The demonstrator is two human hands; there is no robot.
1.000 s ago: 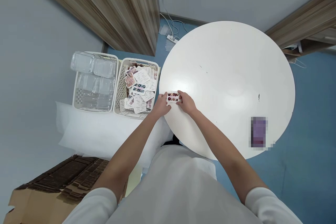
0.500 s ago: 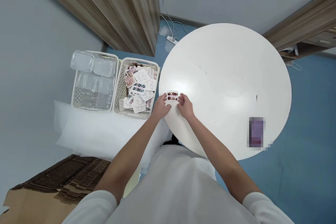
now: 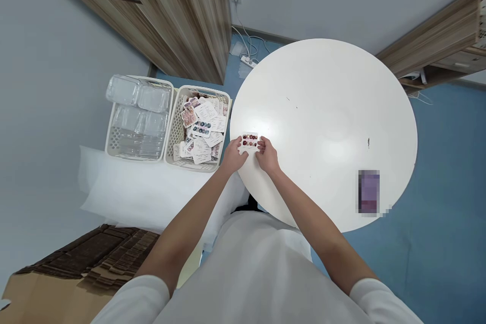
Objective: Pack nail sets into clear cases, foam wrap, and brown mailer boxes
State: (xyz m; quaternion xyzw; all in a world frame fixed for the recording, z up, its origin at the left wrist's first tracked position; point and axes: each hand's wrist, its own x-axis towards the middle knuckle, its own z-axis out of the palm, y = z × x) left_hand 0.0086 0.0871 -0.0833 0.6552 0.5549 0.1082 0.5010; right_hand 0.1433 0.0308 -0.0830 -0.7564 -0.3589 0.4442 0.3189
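Grip first: the left hand and the right hand each pinch one small nail card, fingertips pressed on its two short ends. The card lies flat at the 9 o'clock edge of the round white worktop. It carries two rows of dark red and brown tips, too small to count.

By count in the head view: two hands, one card held, one worktop, two white baskets. Both baskets stand off the worktop at 9 o'clock from the card. The nearer basket holds a loose heap of many more cards, and the farther basket holds clear plastic boxes. The two baskets touch side by side on a white foam sheet.

One blurred purple thing lies at 4 o'clock on the worktop, well apart from the hands. At 7 o'clock of the picture sits one cardboard box of brown pieces. One power strip lies on the blue floor at 11 o'clock of the worktop.
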